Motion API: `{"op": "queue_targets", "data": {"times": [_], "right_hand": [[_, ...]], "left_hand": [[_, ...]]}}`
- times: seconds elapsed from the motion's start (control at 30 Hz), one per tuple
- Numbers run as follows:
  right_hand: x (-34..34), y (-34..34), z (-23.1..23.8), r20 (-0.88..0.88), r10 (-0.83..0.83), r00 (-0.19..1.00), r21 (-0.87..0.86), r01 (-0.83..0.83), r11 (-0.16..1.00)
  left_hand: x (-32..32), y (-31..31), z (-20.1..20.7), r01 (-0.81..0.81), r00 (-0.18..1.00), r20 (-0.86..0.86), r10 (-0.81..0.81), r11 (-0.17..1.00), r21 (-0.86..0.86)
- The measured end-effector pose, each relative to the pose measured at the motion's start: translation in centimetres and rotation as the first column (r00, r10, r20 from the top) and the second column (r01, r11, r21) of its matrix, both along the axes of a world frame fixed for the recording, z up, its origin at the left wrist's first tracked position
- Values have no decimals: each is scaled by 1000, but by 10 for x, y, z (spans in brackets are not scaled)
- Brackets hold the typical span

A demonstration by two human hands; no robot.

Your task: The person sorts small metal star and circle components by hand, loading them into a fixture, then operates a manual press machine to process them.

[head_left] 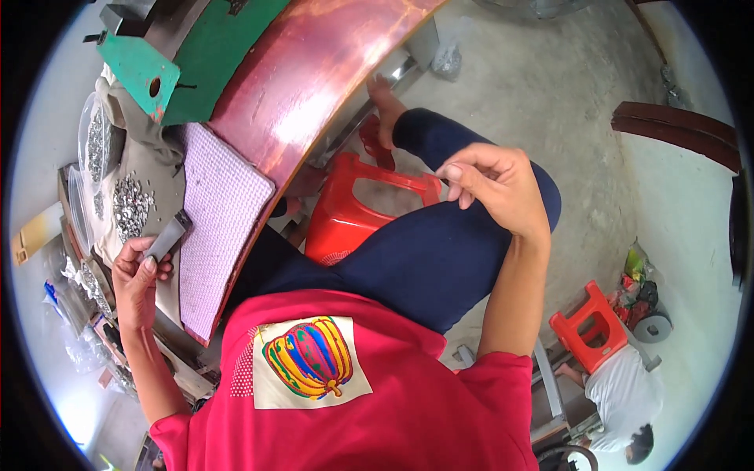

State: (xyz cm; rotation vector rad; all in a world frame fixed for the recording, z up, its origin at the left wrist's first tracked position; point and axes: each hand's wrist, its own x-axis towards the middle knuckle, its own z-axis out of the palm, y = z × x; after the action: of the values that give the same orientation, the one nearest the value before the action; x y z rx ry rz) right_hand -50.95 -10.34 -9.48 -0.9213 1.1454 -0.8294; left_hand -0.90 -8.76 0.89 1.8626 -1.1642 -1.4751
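Note:
My left hand (139,281) is closed round a small grey rectangular bar (170,235) with a darker far end, holding it by its near part. Just beyond the bar, a heap of tiny shiny metal pieces (132,206) lies on a grey-brown cloth (161,161). To the right of the bar, a lilac textured mat (216,228) covers the table's near corner. Over my right thigh, away from the table, my right hand (495,184) is raised with thumb and forefinger pinched together. Whatever is between those fingertips, if anything, is too small to make out.
A green metal machine part (141,78) stands at the far left on the glossy red table (306,86). Clear plastic tubs (93,137) sit left of the cloth. One red stool (334,212) is by my legs. At lower right a person (624,400) is beside another red stool (585,314).

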Motion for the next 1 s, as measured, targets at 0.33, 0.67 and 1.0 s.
{"op": "queue_targets", "data": {"times": [0.33, 0.67, 1.0], "right_hand": [[-13, 0, -35, -154, -39, 987, 164, 64, 984], [-17, 5, -34, -393, -218, 893, -50, 216, 975], [101, -138, -461, -711, -329, 621, -451, -44, 892]], "left_hand": [[4, 0, 4, -54, 997, -59, 54, 999, 7], [2, -1, 17, -68, 997, -26, 69, 997, 30], [-7, -21, 14, -24, 997, -71, 30, 996, 80]]}}
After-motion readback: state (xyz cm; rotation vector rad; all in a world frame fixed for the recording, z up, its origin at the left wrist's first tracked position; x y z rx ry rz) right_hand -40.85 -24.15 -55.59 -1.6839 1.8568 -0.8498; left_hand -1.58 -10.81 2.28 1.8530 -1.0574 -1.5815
